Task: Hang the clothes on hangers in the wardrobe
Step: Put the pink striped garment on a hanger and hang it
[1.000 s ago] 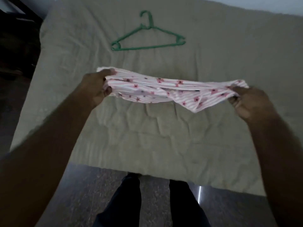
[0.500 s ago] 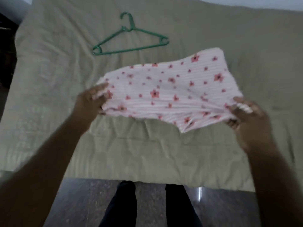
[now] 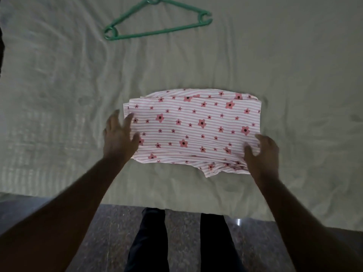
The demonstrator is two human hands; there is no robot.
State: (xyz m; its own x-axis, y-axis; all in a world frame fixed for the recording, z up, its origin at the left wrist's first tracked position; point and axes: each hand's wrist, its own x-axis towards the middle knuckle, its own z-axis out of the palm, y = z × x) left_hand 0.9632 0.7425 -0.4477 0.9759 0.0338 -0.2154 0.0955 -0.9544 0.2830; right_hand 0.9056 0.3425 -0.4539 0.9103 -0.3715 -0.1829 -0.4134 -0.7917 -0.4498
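A pink-and-white striped garment with red flowers [image 3: 192,128] lies folded flat on the bed. My left hand [image 3: 119,136] is at its left edge with fingers spread and straight, fingertips touching the cloth. My right hand [image 3: 261,154] rests on the garment's near right corner, thumb on the fabric; I cannot see whether its fingers pinch the cloth. A green plastic hanger [image 3: 157,22] lies on the bed beyond the garment, hook pointing away, apart from both hands.
The bed is covered by a wrinkled pale green sheet [image 3: 59,95], its near edge just in front of my legs [image 3: 182,242]. Dark speckled floor [image 3: 110,232] lies below the edge.
The garment, held up in the air by both hands before, now lies flat on the bed. My left hand has let go and opened; the view has moved closer to the bed.
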